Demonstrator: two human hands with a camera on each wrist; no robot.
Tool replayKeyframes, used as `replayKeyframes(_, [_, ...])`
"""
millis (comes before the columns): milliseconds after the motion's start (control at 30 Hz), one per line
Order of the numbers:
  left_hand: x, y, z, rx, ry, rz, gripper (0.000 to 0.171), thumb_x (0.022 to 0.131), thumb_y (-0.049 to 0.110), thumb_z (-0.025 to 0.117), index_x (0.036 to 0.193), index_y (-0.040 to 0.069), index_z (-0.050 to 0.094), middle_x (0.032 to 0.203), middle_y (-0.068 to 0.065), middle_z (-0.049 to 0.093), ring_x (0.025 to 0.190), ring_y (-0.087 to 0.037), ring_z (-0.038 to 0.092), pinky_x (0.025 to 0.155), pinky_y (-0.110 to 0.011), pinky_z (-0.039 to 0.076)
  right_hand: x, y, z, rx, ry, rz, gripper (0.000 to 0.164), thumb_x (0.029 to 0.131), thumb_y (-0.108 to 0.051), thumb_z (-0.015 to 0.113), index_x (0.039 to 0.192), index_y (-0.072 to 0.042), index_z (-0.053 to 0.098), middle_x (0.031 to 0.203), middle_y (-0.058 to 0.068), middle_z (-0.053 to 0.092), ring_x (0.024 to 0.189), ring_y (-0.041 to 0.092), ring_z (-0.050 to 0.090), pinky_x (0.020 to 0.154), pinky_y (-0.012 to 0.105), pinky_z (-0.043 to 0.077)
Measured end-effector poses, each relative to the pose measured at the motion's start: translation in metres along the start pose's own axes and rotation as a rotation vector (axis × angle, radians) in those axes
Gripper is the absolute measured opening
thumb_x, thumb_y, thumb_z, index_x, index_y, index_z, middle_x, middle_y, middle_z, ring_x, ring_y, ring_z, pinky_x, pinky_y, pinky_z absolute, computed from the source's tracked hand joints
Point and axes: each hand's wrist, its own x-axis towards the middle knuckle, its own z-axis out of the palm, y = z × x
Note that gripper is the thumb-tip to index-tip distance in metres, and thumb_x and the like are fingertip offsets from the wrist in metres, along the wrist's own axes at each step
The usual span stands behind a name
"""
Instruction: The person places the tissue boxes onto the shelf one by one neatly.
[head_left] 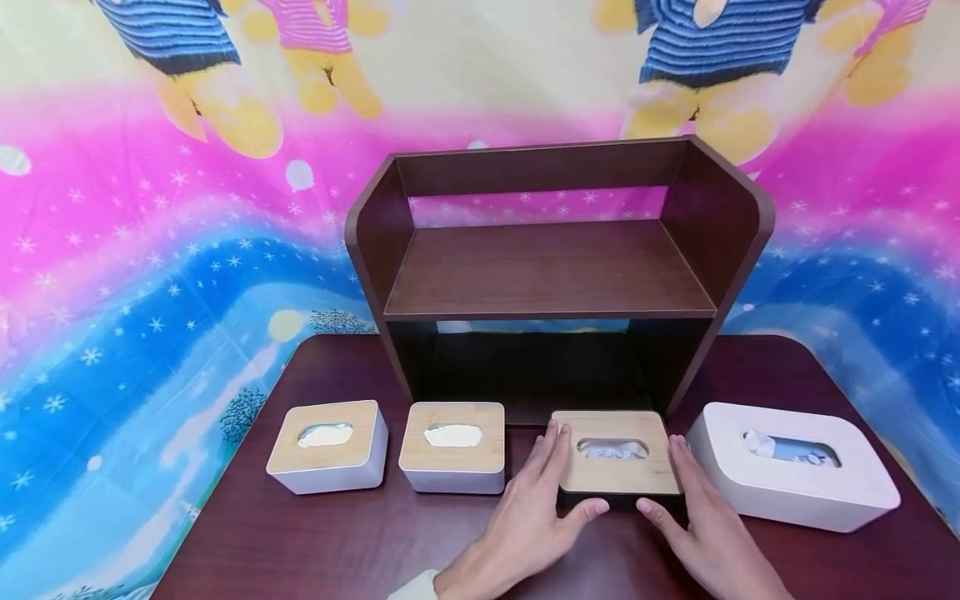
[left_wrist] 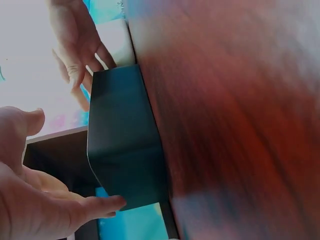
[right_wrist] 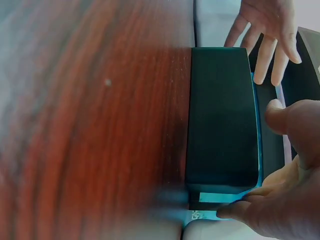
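A black tissue box (head_left: 618, 478) with a pale wooden lid stands on the table in front of the shelf. My left hand (head_left: 528, 510) lies along its left side, fingers straight and fingertips at the lid's edge. On the opposite side, my right hand (head_left: 708, 527) has its straight fingers close against the box's right edge. Both thumbs point inward near the front face. The left wrist view shows the dark side of the box (left_wrist: 125, 117) between the two hands; the right wrist view shows its dark front (right_wrist: 222, 117), resting on the table.
Two white tissue boxes with wooden lids, one far left (head_left: 330, 454) and one nearer (head_left: 453, 458), stand to the left. A larger all-white tissue box (head_left: 795, 492) sits close by my right hand. Behind stands a dark brown two-tier shelf (head_left: 551, 271) on the reddish table (head_left: 360, 542).
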Motion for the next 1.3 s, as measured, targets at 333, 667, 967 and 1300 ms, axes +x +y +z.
replayKeyframes(333, [0.006, -0.010, 0.005, -0.197, 0.008, -0.058, 0.087, 0.102, 0.041, 0.075, 0.167, -0.001, 0.033, 0.170, -0.022, 0.040, 0.151, -0.030, 0.051, 0.115, -0.040, 0.054, 0.003, 0.002, -0.004, -0.034, -0.010, 0.057, 0.098, 0.101, -0.041, 0.076, 0.167, 0.009, 0.023, 0.165, 0.039, 0.036, 0.146, 0.056, 0.047, 0.104, 0.064, 0.048])
replayKeyframes(667, [0.003, -0.012, 0.002, -0.263, -0.010, -0.198, 0.079, 0.097, 0.021, 0.082, 0.160, -0.006, 0.043, 0.149, -0.026, 0.062, 0.080, 0.001, 0.069, 0.095, -0.028, 0.060, 0.001, 0.005, -0.005, -0.008, 0.026, 0.083, 0.076, 0.103, -0.022, 0.074, 0.160, 0.012, 0.037, 0.157, 0.038, 0.046, 0.135, 0.058, 0.056, 0.101, 0.071, 0.052])
replayKeyframes(967, [0.002, -0.010, 0.002, -0.224, -0.006, -0.236, 0.064, 0.097, 0.019, 0.081, 0.152, -0.004, 0.056, 0.139, -0.024, 0.069, 0.108, -0.012, 0.073, 0.103, -0.042, 0.061, -0.002, 0.005, -0.005, 0.007, 0.084, 0.096, 0.066, 0.101, -0.016, 0.076, 0.155, 0.008, 0.048, 0.151, 0.036, 0.054, 0.131, 0.059, 0.059, 0.100, 0.073, 0.052])
replayKeyframes(1300, [0.000, -0.013, 0.002, -0.239, 0.004, -0.215, 0.059, 0.100, 0.020, 0.077, 0.151, -0.003, 0.058, 0.058, 0.000, 0.060, 0.049, 0.001, 0.030, 0.089, -0.031, 0.058, -0.002, 0.002, -0.004, 0.032, 0.087, 0.134, 0.063, 0.100, -0.016, 0.077, 0.153, 0.006, 0.052, 0.149, 0.035, 0.057, 0.135, 0.059, 0.055, 0.102, 0.073, 0.049])
